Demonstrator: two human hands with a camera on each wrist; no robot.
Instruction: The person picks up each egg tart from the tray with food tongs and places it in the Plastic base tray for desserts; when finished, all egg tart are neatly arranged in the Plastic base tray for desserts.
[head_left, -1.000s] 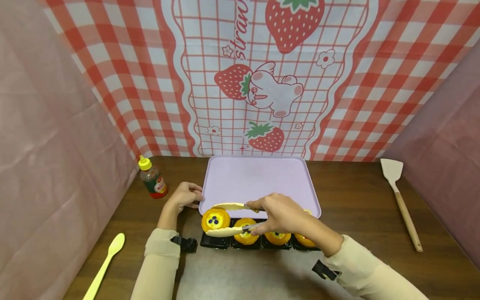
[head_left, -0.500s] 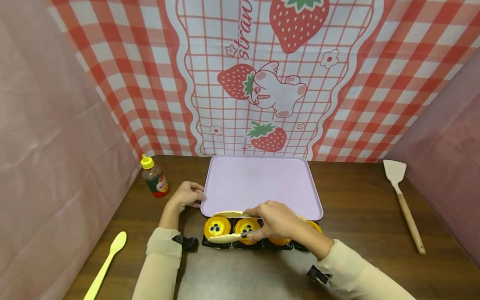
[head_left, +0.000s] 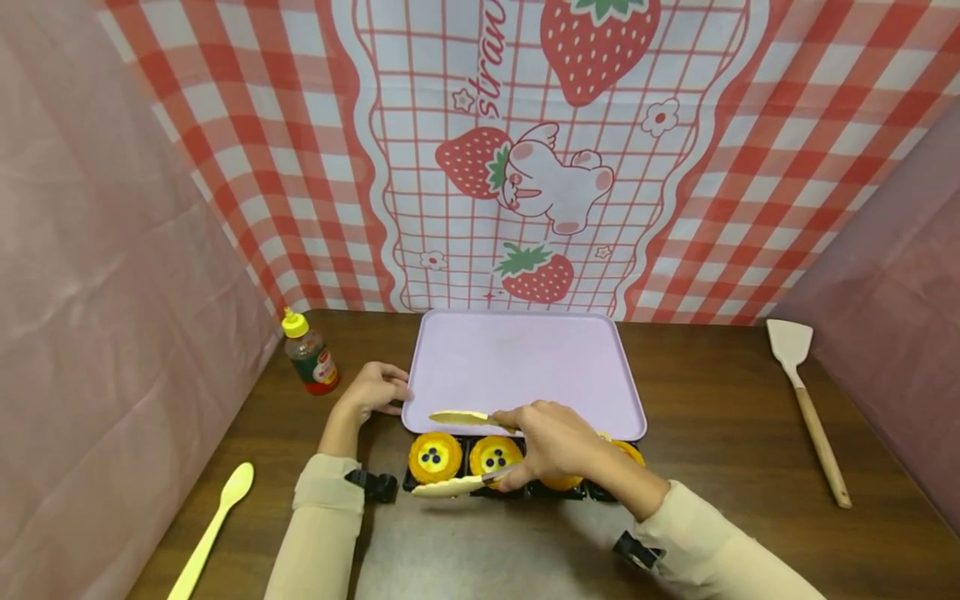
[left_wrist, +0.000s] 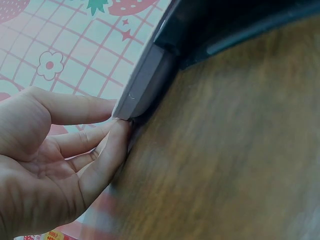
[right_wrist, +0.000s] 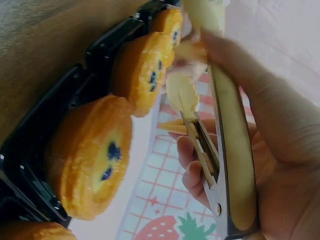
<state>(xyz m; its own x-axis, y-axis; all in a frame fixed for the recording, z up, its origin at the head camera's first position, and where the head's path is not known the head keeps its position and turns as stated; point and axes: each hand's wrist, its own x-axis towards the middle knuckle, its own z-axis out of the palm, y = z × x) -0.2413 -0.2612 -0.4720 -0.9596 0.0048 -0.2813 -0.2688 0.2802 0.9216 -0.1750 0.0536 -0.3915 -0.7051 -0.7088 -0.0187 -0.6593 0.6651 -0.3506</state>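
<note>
My right hand [head_left: 558,442] holds a pair of tongs [right_wrist: 232,150] with cream-coloured tips, its thumb on one arm and fingers on the other. Spread wide, the tongs' arms lie on either side of the leftmost egg tart [head_left: 435,457], which sits in a black plastic holder [right_wrist: 30,150] and is topped with dark blue berries. More tarts [right_wrist: 90,155] stand in the row to its right, partly hidden by the right hand. At the lilac tray [head_left: 517,358], my left hand [head_left: 371,389] pinches the left rim near the front corner between thumb and fingers.
A squeeze bottle [head_left: 311,358] with a yellow cap stands at the back left. On the left lies a pale yellow spoon [head_left: 213,525], and on the right a spatula [head_left: 810,417] with a wooden handle. A patterned cloth [head_left: 540,167] hangs behind the tray.
The tongs have lowered the leftmost tart into the black holder and let go of it, their arms now farther apart. The left hand keeps its place at the tray.
</note>
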